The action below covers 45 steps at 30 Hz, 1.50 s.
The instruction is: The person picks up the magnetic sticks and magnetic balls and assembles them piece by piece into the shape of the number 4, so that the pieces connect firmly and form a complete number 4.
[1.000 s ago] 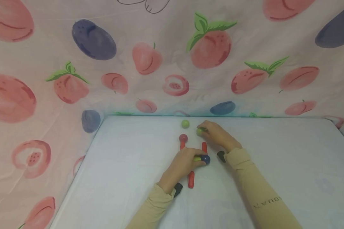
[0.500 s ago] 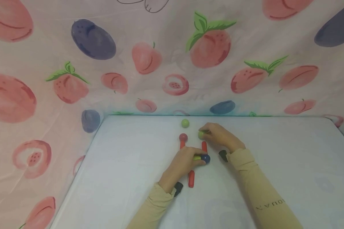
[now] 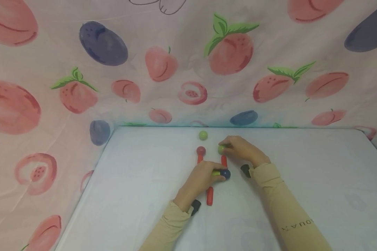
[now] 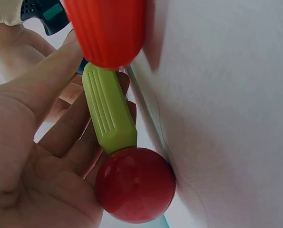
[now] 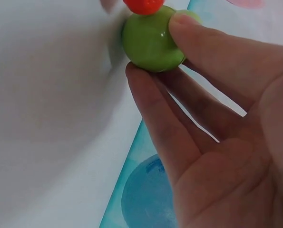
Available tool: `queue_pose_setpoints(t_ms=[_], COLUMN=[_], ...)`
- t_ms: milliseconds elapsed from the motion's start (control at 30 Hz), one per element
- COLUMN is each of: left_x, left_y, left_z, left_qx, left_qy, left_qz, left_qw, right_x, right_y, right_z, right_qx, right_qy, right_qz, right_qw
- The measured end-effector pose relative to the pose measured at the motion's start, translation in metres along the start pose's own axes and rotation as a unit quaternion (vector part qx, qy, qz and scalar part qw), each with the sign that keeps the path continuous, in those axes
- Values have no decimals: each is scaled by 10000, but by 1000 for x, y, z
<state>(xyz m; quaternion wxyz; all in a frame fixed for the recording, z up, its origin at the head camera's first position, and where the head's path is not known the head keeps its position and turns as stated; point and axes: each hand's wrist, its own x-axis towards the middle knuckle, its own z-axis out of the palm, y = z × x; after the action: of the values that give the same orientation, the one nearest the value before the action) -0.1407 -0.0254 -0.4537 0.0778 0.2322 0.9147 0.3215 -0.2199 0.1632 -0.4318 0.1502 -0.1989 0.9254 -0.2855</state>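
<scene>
My left hand [image 3: 202,176] pinches a blue ball [image 3: 226,174] between thumb and index finger. A yellow-green rod [image 4: 110,107] runs from that ball under my palm to a red ball [image 4: 135,185]. One red rod [image 3: 224,161] points away from the blue ball, and another red rod [image 3: 209,196] sticks out toward me below the hand. Beyond my knuckles, a reddish ball [image 3: 201,150] tops a further red rod, partly hidden by the hand. My right hand [image 3: 240,150] pinches a green ball [image 5: 153,40] with thumb and fingertips, right at a red rod's end.
A loose green ball [image 3: 202,135] lies near the table's back edge. The white table [image 3: 317,181] meets a fruit-printed cloth [image 3: 163,94] at the back and left. Dark wrist devices sit at both cuffs.
My right hand has moved slightly toward me and to the right, bringing the green ball to the red rod's far end. The left hand has stayed put on the blue ball.
</scene>
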Motion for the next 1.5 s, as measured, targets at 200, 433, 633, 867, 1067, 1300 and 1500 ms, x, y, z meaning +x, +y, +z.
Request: queue_pose_setpoints(t_ms=[200, 433, 633, 867, 1067, 1300, 1500], left_x=[0, -1, -1, -1, -2, 0, 1], left_y=[1, 1, 2, 2, 1, 0, -2], left_z=[0, 0, 0, -2, -3, -3, -3], left_qx=[22, 21, 34, -12, -108, -145, -142], left_qy=[20, 15, 15, 10, -21, -64, -43], left_qz=[-29, -77, -81, -82, -31, 15, 92], left_qw=[10000, 10000, 10000, 10000, 9999, 9999, 9998], right_x=[0, -1, -2, -3, -6, -7, -8], right_y=[1, 1, 1, 0, 2, 5, 5], right_z=[-1, -2, -3, -2, 1, 4, 7], right_qx=[51, 55, 119, 155, 282, 349, 311], right_qy=[-64, -119, -204, -138, -54, 27, 166], right_qz=[7, -51, 36, 54, 12, 42, -92], right_qw=[10000, 9999, 9997, 9998, 9996, 9994, 9993])
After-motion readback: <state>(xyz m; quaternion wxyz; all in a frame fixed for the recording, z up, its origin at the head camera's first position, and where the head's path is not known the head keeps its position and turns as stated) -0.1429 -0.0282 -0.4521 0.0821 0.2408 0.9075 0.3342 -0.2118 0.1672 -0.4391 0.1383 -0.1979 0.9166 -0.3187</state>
